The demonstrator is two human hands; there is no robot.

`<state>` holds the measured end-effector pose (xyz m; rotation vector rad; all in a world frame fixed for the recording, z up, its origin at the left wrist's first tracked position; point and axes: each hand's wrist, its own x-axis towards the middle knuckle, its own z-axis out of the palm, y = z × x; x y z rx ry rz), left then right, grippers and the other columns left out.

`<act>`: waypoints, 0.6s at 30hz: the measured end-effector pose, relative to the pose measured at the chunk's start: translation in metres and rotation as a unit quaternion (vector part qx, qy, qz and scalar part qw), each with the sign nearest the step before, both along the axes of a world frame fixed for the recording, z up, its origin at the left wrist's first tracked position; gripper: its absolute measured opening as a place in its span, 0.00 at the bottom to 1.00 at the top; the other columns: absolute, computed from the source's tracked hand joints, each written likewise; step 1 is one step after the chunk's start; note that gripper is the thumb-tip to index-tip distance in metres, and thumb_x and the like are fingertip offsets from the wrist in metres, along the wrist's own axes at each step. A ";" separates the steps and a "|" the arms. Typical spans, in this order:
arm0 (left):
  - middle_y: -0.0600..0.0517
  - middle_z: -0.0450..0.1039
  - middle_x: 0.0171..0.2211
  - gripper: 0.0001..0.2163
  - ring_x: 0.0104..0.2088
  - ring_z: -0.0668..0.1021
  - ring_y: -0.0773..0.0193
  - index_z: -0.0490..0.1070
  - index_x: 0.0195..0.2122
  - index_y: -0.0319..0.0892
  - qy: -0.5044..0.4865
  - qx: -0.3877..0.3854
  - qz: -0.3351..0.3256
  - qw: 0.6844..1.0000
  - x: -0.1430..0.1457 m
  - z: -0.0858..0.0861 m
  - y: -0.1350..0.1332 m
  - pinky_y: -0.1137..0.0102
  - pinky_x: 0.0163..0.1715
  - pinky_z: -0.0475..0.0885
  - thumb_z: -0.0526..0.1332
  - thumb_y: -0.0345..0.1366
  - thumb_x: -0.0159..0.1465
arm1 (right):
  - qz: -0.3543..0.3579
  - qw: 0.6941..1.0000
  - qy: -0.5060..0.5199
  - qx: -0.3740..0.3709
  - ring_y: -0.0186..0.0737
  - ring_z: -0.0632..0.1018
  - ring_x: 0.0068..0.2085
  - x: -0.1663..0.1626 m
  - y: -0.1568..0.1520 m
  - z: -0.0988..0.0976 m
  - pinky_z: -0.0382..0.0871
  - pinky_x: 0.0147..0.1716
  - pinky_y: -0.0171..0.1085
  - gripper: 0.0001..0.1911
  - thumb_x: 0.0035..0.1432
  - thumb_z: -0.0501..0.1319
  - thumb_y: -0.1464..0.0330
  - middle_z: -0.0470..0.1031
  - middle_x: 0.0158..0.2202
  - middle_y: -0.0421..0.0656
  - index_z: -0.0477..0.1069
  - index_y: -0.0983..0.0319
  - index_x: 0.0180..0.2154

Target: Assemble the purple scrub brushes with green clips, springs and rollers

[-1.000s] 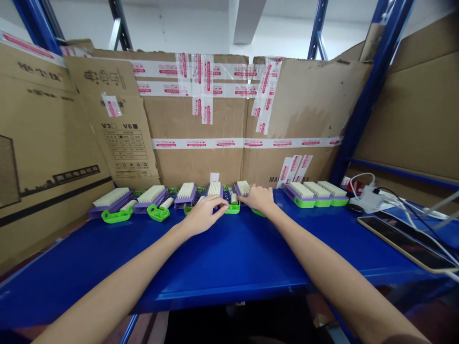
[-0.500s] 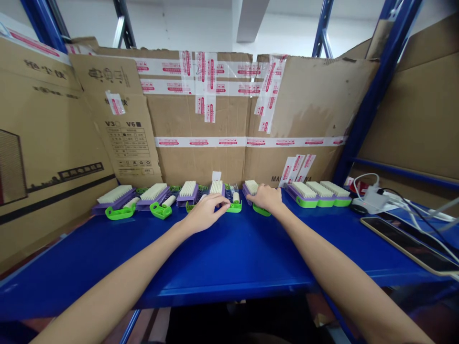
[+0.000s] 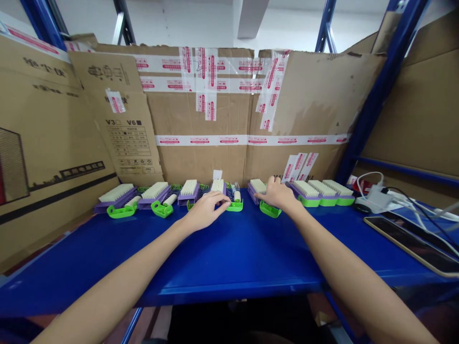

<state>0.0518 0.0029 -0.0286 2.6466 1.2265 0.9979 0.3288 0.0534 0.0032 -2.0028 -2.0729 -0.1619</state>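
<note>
Several cream-bristled brushes with purple bodies stand in a row along the back of the blue shelf. My left hand (image 3: 206,211) is over the front of the row, thumb and forefinger tips pinched together beside a green end cap (image 3: 235,207); whatever they hold is too small to make out. Just behind it is a brush (image 3: 218,185), partly covered by the hand. My right hand (image 3: 281,195) is open, its thumb spread toward another brush (image 3: 257,185). Below that thumb lies a green cap piece (image 3: 269,209). The right fingertips reach behind, partly hidden.
Three brushes with green ends (image 3: 324,193) sit together to the right. Farther right are a white charger (image 3: 375,198) with cables and a phone (image 3: 409,241). On the left lie loose green caps (image 3: 122,210) and white rollers (image 3: 169,199). Cardboard (image 3: 201,162) walls the back.
My right hand has shifted slightly right, off the top of the brush, uncovering more of its bristles and the green cap piece. My left hand has stayed nearly still.
</note>
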 end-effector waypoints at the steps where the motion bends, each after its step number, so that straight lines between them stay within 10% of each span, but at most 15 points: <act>1: 0.49 0.81 0.43 0.11 0.46 0.80 0.55 0.79 0.46 0.46 0.000 0.002 0.001 1.000 0.000 0.000 0.000 0.57 0.52 0.73 0.58 0.41 0.78 | 0.014 1.000 -0.007 0.002 0.67 0.79 0.63 0.002 -0.003 0.005 0.73 0.55 0.51 0.41 0.67 0.65 0.45 0.74 0.63 0.69 0.66 0.72 0.65; 18: 0.49 0.81 0.42 0.09 0.44 0.79 0.56 0.79 0.47 0.45 0.009 0.007 0.009 1.000 -0.003 -0.001 0.002 0.59 0.49 0.74 0.60 0.39 0.76 | 0.172 0.955 -0.133 -0.200 0.52 0.84 0.40 0.002 -0.025 0.029 0.69 0.36 0.41 0.08 0.56 0.75 0.67 0.83 0.36 0.51 0.82 0.63 0.37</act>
